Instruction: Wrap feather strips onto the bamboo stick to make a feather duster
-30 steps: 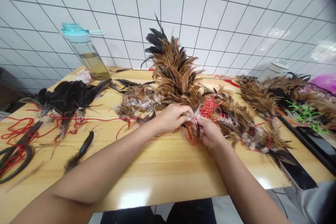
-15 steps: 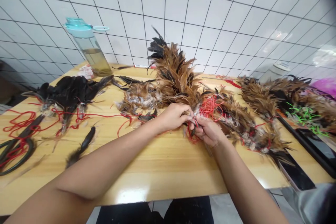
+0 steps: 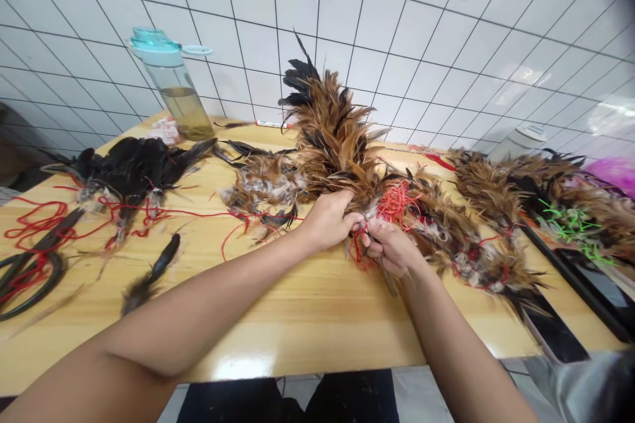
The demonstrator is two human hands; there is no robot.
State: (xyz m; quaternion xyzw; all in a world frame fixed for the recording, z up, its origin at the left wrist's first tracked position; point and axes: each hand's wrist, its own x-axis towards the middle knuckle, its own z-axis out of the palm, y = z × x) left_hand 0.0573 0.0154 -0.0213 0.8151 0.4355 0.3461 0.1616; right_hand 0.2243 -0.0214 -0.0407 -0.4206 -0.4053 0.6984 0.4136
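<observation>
A large bundle of brown feathers (image 3: pixel 342 139) with black tips fans upward from the middle of the table. At its base my left hand (image 3: pixel 330 219) pinches, fingers closed against the feather ends and red string. My right hand (image 3: pixel 394 244) is closed just beside it, gripping the bundle's tied base; its exact hold is partly hidden. Tangled red string (image 3: pixel 395 201) bunches above the right hand, and more hangs below the fingers. One strand of red string (image 3: pixel 183 212) runs left across the table. Further brown feathers (image 3: pixel 265 182) lie left of the bundle.
Black feathers (image 3: pixel 133 168), scissors (image 3: pixel 47 277) and a single dark feather (image 3: pixel 153 274) lie on the left. A water bottle (image 3: pixel 181 96) stands behind. Rightward are more feather bundles (image 3: pixel 489 195), green string (image 3: pixel 570 221), a phone (image 3: pixel 555 327) and a dark tablet-like device (image 3: pixel 592 277).
The camera view has shifted slightly. My left hand's fingers have moved a little at the bundle's base, while the right hand keeps its grip.
</observation>
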